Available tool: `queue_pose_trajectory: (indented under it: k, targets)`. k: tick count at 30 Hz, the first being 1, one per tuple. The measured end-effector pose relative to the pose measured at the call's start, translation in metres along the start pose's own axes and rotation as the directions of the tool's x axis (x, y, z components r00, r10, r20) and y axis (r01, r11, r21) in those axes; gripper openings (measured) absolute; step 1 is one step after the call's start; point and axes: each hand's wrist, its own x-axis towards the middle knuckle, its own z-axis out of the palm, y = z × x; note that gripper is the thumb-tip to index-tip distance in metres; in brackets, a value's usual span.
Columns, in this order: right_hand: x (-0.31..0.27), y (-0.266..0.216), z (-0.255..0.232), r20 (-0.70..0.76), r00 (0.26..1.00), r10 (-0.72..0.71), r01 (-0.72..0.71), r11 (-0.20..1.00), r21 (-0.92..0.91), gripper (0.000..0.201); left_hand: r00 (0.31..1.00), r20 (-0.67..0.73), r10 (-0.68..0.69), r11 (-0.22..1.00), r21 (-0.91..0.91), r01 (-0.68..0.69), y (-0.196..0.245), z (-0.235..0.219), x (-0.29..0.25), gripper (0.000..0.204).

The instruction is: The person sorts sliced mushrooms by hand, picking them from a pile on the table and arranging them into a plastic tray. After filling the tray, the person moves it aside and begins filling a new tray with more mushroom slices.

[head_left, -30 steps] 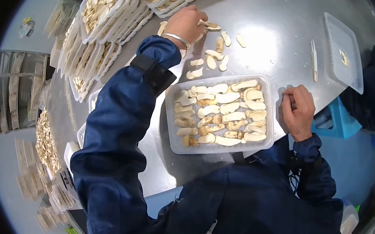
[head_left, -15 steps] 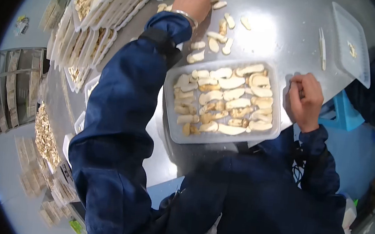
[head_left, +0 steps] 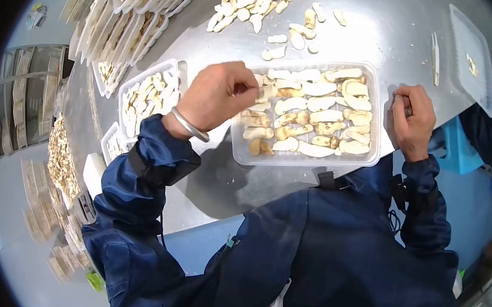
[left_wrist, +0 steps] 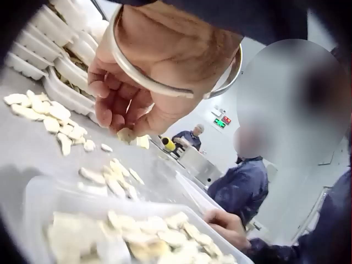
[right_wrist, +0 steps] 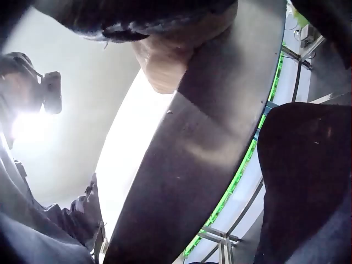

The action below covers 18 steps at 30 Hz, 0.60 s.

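My left hand [head_left: 219,94], with a metal bangle at the wrist, is over the left edge of a clear plastic tray [head_left: 301,162]. Its thumb and fingers pinch a pale mushroom slice [left_wrist: 126,136], which shows at the fingertips in the left wrist view. Rows of cream and brown mushroom slices [head_left: 320,103] cover most of the tray's bottom. Beside the tray's right side, my right hand [head_left: 415,122] rests on the steel table with its fingers loosely curled. A few loose slices [head_left: 296,39] lie just beyond the tray's far rim.
A heap of mushroom slices [head_left: 245,5] lies at the back. Stacked filled trays [head_left: 126,41] rise at the left, with another filled tray [head_left: 150,100] nearer. White tweezers [head_left: 435,59] and a tray with scraps [head_left: 473,42] are at the right. Another person [left_wrist: 242,184] stands across the table.
My left hand has come back from the heap of slices at the far side to the tray's left edge, now with a mushroom slice. The right hand stays beside the tray.
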Motion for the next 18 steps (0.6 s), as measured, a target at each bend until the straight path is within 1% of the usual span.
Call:
queue_pose_trajectory:
  k: [1, 2, 5, 6, 12, 15, 16, 17, 18]
  targets:
    - [0.0, 0.0, 0.0, 0.003, 1.0, 0.0, 0.0, 1.0, -0.003, 0.004, 1.0, 0.011, 0.004, 1.0, 0.023, -0.004, -0.001, 0.004, -0.003, 0.009]
    - [0.0, 0.0, 0.0, 0.006, 1.0, 0.001, -0.001, 1.0, -0.006, 0.004, 0.999, 0.018, 0.039, 0.997, 0.062, -0.04, -0.004, 0.007, -0.002, 0.009]
    - [-0.001, 0.001, 0.001, -0.008, 1.0, 0.007, -0.007, 1.0, -0.002, 0.004, 0.994, 0.056, 0.091, 0.977, 0.189, -0.1, -0.004, 0.012, 0.006, 0.009]
    - [-0.001, 0.001, 0.001, -0.005, 1.0, 0.007, -0.007, 1.0, -0.011, 0.004, 0.991, 0.04, 0.129, 0.977, 0.168, -0.134, -0.008, 0.015, 0.008, 0.008]
    - [-0.001, 0.001, 0.0, -0.002, 1.0, -0.002, 0.002, 1.0, -0.024, 0.004, 0.991, 0.045, 0.128, 0.97, 0.201, -0.134, -0.013, 0.018, 0.014, 0.008]
    - [0.0, 0.0, 0.0, 0.006, 1.0, -0.01, 0.01, 1.0, -0.025, 0.004, 0.985, -0.035, 0.168, 0.96, 0.233, -0.156, -0.009, 0.015, 0.013, 0.008]
    - [0.0, 0.0, -0.001, 0.009, 1.0, -0.011, 0.011, 1.0, -0.026, 0.004, 0.977, -0.103, 0.186, 0.973, 0.159, -0.168, -0.011, 0.013, 0.013, 0.007]
    - [0.001, 0.0, -0.001, 0.013, 1.0, -0.011, 0.012, 1.0, -0.028, 0.004, 0.98, -0.127, 0.152, 0.985, 0.103, -0.139, -0.01, 0.005, 0.016, 0.005]
    - [0.001, 0.0, -0.001, 0.008, 1.0, -0.014, 0.014, 1.0, -0.026, 0.004, 0.972, -0.18, 0.153, 0.983, 0.127, -0.132, -0.013, -0.003, 0.022, 0.005]
